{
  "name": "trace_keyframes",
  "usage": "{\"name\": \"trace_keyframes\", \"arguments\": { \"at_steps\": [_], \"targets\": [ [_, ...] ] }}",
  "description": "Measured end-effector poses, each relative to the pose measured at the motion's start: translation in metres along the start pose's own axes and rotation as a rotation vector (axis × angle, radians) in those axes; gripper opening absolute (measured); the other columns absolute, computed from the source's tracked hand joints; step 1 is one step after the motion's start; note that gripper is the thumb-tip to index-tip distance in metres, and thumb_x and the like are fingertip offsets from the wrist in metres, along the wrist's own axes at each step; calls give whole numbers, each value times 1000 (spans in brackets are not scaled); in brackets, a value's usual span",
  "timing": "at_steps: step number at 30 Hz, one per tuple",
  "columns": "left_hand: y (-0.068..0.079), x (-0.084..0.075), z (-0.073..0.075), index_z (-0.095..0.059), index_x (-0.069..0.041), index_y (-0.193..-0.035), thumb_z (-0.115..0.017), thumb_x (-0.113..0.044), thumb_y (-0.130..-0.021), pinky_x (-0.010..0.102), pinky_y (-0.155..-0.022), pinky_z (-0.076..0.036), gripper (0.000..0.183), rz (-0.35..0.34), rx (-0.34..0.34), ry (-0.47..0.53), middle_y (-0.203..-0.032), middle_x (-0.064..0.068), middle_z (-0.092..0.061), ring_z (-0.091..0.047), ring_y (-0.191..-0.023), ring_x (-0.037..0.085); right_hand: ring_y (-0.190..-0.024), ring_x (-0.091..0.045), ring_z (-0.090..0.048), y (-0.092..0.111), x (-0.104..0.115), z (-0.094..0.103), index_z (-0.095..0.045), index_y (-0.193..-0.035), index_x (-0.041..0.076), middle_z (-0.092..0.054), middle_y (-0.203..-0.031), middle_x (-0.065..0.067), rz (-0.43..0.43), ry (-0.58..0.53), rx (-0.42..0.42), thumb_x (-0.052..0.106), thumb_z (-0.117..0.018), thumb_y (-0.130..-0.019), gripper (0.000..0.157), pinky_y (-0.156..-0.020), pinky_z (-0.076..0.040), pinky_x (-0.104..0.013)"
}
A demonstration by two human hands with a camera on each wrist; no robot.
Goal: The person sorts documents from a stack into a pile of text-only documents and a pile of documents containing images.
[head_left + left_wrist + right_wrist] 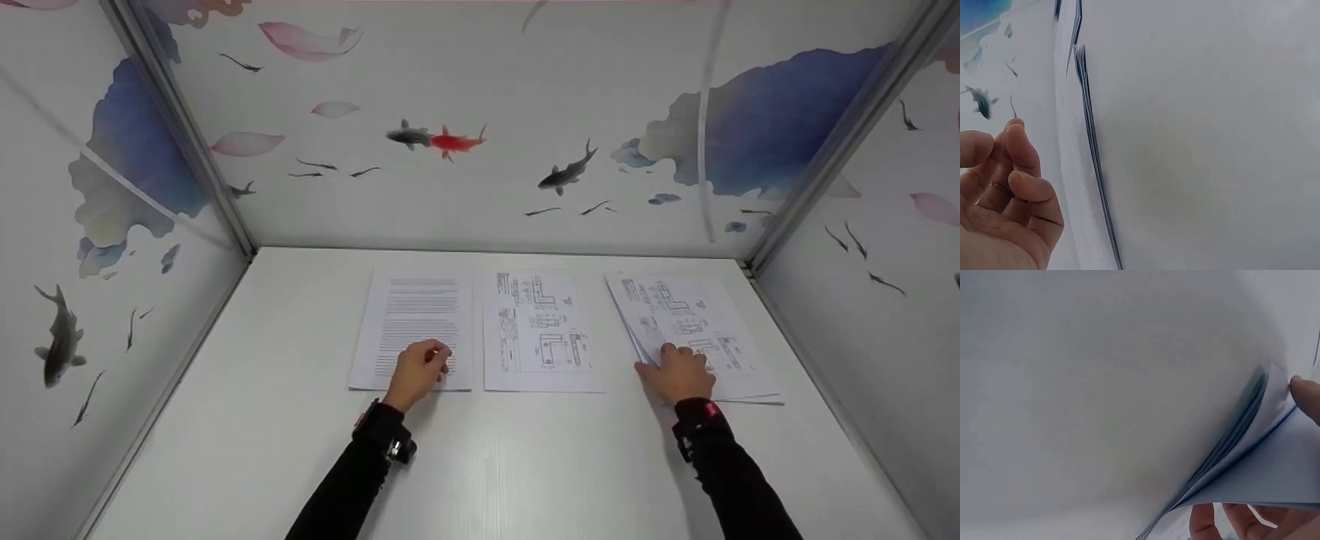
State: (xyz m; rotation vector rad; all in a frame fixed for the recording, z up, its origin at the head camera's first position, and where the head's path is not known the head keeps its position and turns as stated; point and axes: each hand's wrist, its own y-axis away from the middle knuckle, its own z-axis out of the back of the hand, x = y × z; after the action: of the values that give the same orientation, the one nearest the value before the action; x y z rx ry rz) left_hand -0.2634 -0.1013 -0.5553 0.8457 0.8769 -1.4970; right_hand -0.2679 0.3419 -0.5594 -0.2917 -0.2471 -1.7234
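My left hand [417, 373] hovers over the lower part of a stack of printed text pages [421, 304], its fingers loosely curled and nothing between them. In the left wrist view the layered edge of that stack [1096, 152] runs just beside the fingers. My right hand [679, 376] is at the lower left of a fanned stack of technical drawings [724, 322], pinching a top sheet [1275, 461] near its corner. The right wrist view shows this sheet bowed up from the sheets under it, with the thumb [1304, 395] at its edge and fingers across the other face.
Between the two stacks lies another technical drawing [540, 322]. Everything rests on a white table [480, 465]. White panels with painted fish and petals enclose it at the back [480, 202], left and right, joined by grey metal posts [196, 135].
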Motion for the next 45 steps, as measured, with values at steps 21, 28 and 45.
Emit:
{"name": "trace_keyframes", "arguments": {
  "at_steps": [21, 28, 45],
  "targets": [
    [3, -1, -6, -68, 2, -103, -57, -18, -99, 25, -58, -47, 23, 7, 73, 42, -75, 8, -67, -63, -65, 20, -89, -48, -64, 1, -6, -3, -62, -121, -4, -66, -105, -31, 80, 4, -107, 0, -48, -91, 33, -65, -52, -58],
    [3, -8, -12, -69, 2, -103, -57, -19, -100, 24, -59, -48, 24, -17, 127, 55, -76, 11, -68, -62, -63, 17, -90, -50, -64, 6, 1, -4, -60, -124, -2, -65, -109, -31, 119, 28, -185, 5, -48, -98, 29, -65, -50, -62],
    [0, -26, -40, -68, 3, -108, -55, -16, -100, 25, -55, -49, 24, -71, 235, 98, -82, 21, -70, -70, -67, 28, -92, -50, -65, 14, 53, -18, -56, -135, 8, -62, -128, -23, 346, 40, -352, -11, -55, -86, 53, -66, -52, -62]
  ]
}}
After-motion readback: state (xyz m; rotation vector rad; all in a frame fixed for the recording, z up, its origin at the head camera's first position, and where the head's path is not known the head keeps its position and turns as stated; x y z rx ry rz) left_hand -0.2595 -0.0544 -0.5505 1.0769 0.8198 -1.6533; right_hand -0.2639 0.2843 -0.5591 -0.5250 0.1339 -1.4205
